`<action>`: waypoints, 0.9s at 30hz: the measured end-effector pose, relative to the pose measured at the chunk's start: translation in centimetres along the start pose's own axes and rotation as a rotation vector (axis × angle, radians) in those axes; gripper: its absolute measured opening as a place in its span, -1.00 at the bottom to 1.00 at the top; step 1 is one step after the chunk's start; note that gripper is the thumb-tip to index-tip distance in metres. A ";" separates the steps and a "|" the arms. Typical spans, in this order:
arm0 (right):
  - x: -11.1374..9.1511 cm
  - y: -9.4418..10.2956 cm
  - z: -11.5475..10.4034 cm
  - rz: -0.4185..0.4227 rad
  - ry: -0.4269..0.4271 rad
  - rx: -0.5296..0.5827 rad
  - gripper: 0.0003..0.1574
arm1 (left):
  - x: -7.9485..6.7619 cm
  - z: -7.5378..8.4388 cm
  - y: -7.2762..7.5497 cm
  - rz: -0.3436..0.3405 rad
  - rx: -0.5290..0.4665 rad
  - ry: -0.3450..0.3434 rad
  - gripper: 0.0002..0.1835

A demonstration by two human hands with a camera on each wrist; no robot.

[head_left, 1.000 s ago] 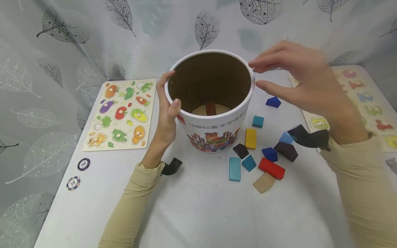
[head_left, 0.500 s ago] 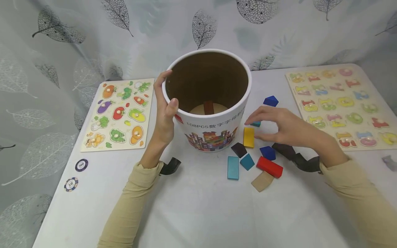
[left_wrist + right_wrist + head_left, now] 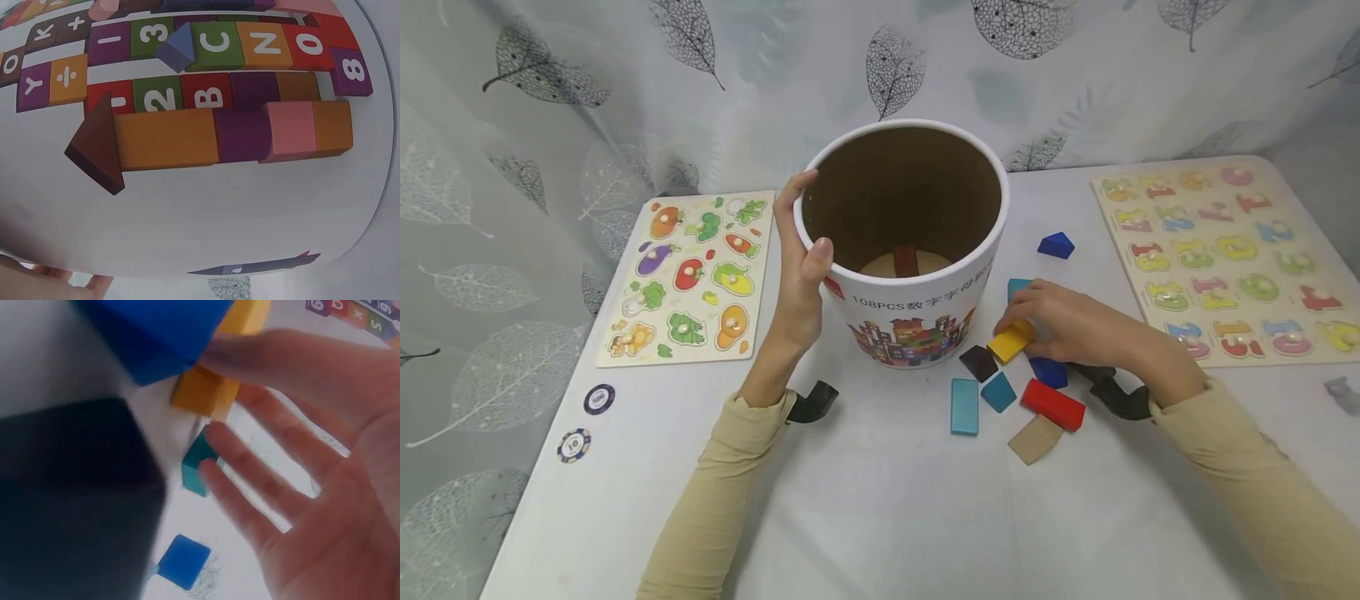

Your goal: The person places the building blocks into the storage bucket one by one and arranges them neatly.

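A large white bucket point(image 3: 910, 292) with printed blocks on its side stands upright; a reddish-brown block point(image 3: 906, 260) lies at its bottom. My left hand point(image 3: 797, 275) grips the bucket's left rim, thumb at the front. Right of the bucket, my right hand point(image 3: 1067, 325) pinches a yellow block point(image 3: 1011, 342) between thumb and fingers, the block slightly tilted. In the right wrist view the yellow block point(image 3: 209, 390) shows under the thumb. A teal block point(image 3: 1018, 288) sits by the fingertips. A dark blue block point(image 3: 1048, 372) lies below the hand, partly covered.
Near the hand lie a red block point(image 3: 1052, 405), a tan block point(image 3: 1034, 439), light blue point(image 3: 964, 407), teal-blue point(image 3: 998, 392) and black point(image 3: 979, 363) blocks. A blue block point(image 3: 1056, 245) lies farther back. Puzzle boards flank the bucket: vegetables point(image 3: 688, 279), numbers point(image 3: 1232, 258). Two chips point(image 3: 598, 399) lie left.
My right hand has come down from beside the bucket's rim to the blocks and taken hold of the yellow block, which has turned. The left hand stays on the rim.
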State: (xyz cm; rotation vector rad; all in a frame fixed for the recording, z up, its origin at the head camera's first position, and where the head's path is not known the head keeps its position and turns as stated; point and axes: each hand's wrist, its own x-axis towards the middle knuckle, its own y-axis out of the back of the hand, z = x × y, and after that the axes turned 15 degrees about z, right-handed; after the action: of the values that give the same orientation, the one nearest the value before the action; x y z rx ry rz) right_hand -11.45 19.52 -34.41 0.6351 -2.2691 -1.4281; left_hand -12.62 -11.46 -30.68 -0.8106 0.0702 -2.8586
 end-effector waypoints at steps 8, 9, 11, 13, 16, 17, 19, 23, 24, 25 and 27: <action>-0.2 -0.2 -0.1 -0.024 0.010 0.040 -0.50 | 0.0 -0.1 0.2 0.015 0.025 -0.007 0.08; -0.2 -0.3 -0.1 -0.023 0.010 0.039 -0.50 | 0.0 0.0 0.2 0.016 0.024 -0.005 0.08; -0.2 -0.3 -0.1 -0.014 0.012 0.023 -0.50 | 0.0 0.0 0.2 0.016 0.017 0.001 0.09; -0.4 -0.1 -0.1 0.004 0.009 -0.005 -0.49 | 0.0 0.0 0.1 0.011 0.006 0.003 0.08; -0.8 1.0 0.1 0.067 0.002 -0.035 -0.47 | -0.1 -0.1 0.0 0.004 0.001 0.004 0.09; -0.9 1.6 0.2 0.098 -0.003 -0.037 -0.46 | -0.1 -0.1 0.0 0.002 0.002 0.003 0.09; -1.0 3.1 0.2 0.179 -0.007 -0.042 -0.43 | -0.1 -0.1 0.0 0.002 0.005 0.002 0.10; -0.9 6.7 -0.4 0.423 0.062 -0.022 -0.32 | -0.1 -0.1 0.0 0.000 0.003 -0.006 0.10; -0.7 7.7 -0.7 0.492 0.094 -0.012 -0.27 | 0.0 -0.1 0.0 0.000 0.003 -0.008 0.10; -0.5 8.5 -1.1 0.565 0.126 0.005 -0.24 | 0.0 -0.1 0.0 -0.001 0.002 -0.009 0.10; 0.1 10.1 -1.9 0.668 0.193 0.037 -0.29 | 0.0 -0.2 0.0 -0.002 0.001 -0.009 0.10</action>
State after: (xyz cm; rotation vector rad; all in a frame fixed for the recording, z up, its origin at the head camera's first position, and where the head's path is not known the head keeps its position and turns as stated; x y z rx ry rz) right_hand -12.24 21.89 -24.41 -0.0004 -2.0683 -0.9508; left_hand -12.73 -11.46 -30.80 -0.8246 0.0672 -2.8565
